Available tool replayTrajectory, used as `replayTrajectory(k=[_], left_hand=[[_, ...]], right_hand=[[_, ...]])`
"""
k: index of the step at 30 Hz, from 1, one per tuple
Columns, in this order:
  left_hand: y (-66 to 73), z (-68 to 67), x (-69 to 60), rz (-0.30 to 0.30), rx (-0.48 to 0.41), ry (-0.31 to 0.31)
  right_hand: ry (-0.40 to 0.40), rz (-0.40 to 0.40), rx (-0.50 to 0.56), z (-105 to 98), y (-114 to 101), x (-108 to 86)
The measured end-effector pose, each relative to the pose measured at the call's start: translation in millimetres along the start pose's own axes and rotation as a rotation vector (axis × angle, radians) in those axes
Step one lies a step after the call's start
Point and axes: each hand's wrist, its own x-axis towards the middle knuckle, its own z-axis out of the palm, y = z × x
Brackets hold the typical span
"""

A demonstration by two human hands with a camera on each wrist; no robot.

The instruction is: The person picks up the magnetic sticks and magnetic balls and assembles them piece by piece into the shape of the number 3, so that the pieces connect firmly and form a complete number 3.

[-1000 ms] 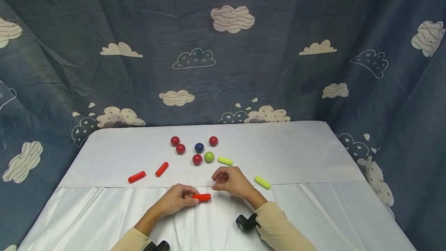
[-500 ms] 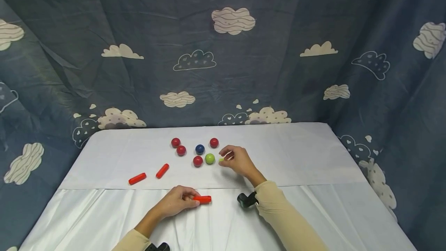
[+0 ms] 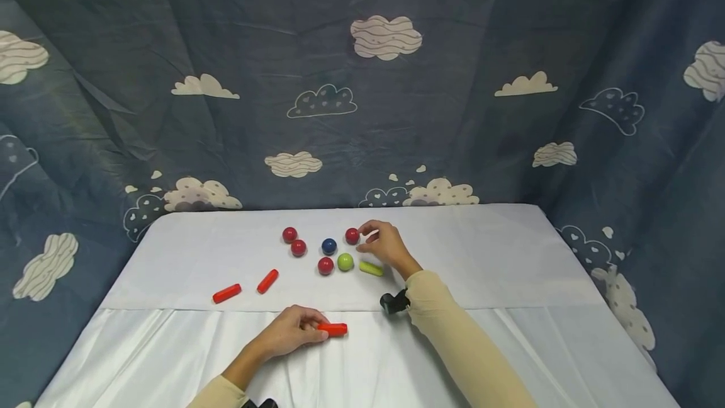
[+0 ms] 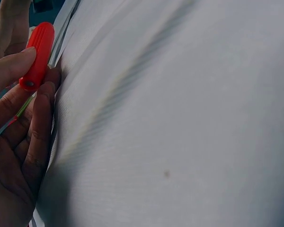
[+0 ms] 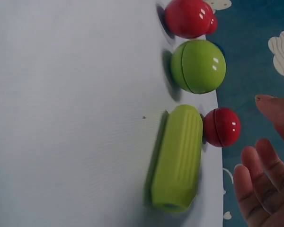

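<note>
Far left on the white cloth-covered table [image 3: 510, 257] there's a smooth red plastic-looking stick [image 3: 226, 293], then a second red stick [image 3: 268, 281] lying more slanted, neither one touched. Next, toward the back, a glossy red ball [image 3: 290, 235] and another red ball [image 3: 298, 247] sit right by each other, basically just parked there. Nearer the person, the left hand [image 3: 291, 332] pinches a third red stick [image 3: 334, 330] between thumb and fingers, gripping one end so the other pokes out toward the right, probably because that leaves most of it free and easy to turn. Can't tell if it's resting on the cloth. Moving right, the front red ball [image 3: 325, 265], shiny dark blue ball [image 3: 329, 246] and lime-green ball [image 3: 345, 262] make a loose bunch, with the back red ball [image 3: 352, 236] behind. A ribbed yellow-green stick [image 3: 370, 268] lies just beside the green one, probably steady because of its flattish sides. Last, the right hand [image 3: 387, 244] hangs just beside that back red ball, thumb and fingers apart with nothing between them, which looks like room enough to fit round a ball.
</note>
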Motion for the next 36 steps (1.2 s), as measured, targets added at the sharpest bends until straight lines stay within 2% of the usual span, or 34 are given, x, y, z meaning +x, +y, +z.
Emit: replayTrajectory(k=[12,18,25,33,36], left_hand=[[-0.5,2.4,0.0,0.002,-0.012,-0.006],[-0.3,1.8,0.2,-0.010,-0.013,-0.012],[-0.8,1.3,1.4,-0.008,-0.001,-0.008],[-1.7,-0.5,2.3,-0.005,-0.007,-0.005],[-2.3,-0.9,3.8,0.005,-0.011,-0.004]], right_hand=[[-0.037,0.037,0.006,6,3,25.6],[-0.083,0.096,0.061,8,10,36.3],[-0.126,0.134,0.051,10,13,44.8],[-0.182,0.096,0.031,11,12,50.6],[-0.181,0.096,0.010,11,11,52.3]])
